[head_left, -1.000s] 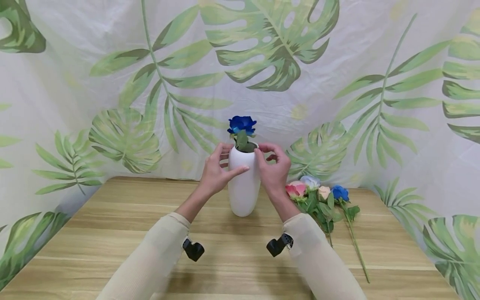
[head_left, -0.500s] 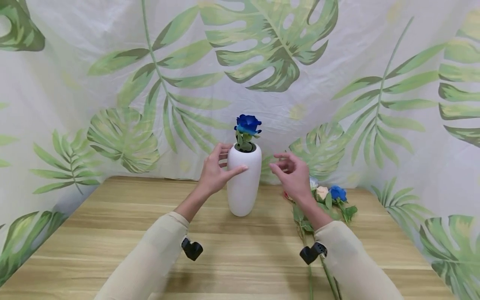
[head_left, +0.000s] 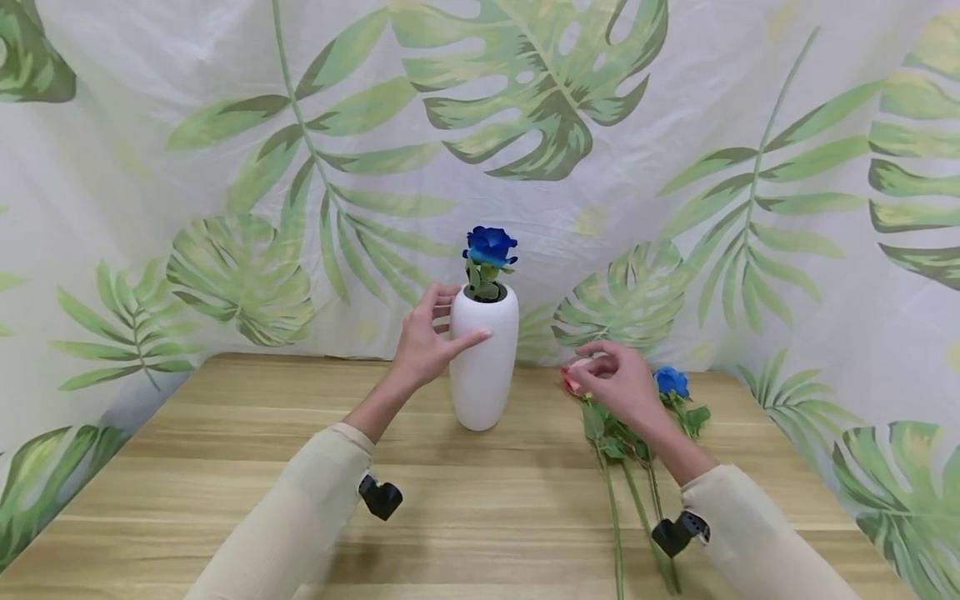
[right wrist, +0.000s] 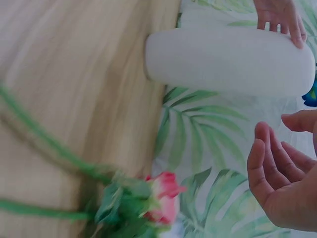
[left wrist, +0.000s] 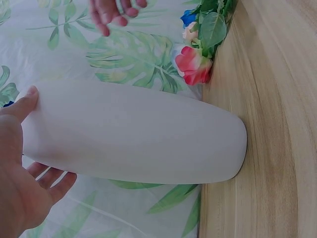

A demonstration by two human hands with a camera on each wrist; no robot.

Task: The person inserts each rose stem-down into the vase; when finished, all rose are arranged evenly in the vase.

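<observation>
A tall white vase stands upright on the wooden table. One blue rose sits in its mouth, bloom and leaves above the rim, the lower stem hidden inside. My left hand grips the vase near the top, thumb across the front and fingers round the far left side. To the right, my right hand is in the air with fingers loosely bent, holding nothing. In the head view it overlaps the flowers on the table, among them a pink-red rose and a peach rose.
Another blue rose lies at the right back of the table, its bloom by the far edge. Several green stems run toward the table's front. A leaf-print cloth hangs behind.
My right hand has let go of the blue rose at the vase's mouth and moved right and down toward the lying flowers. The rose has settled in the vase; my left hand stays on it.
</observation>
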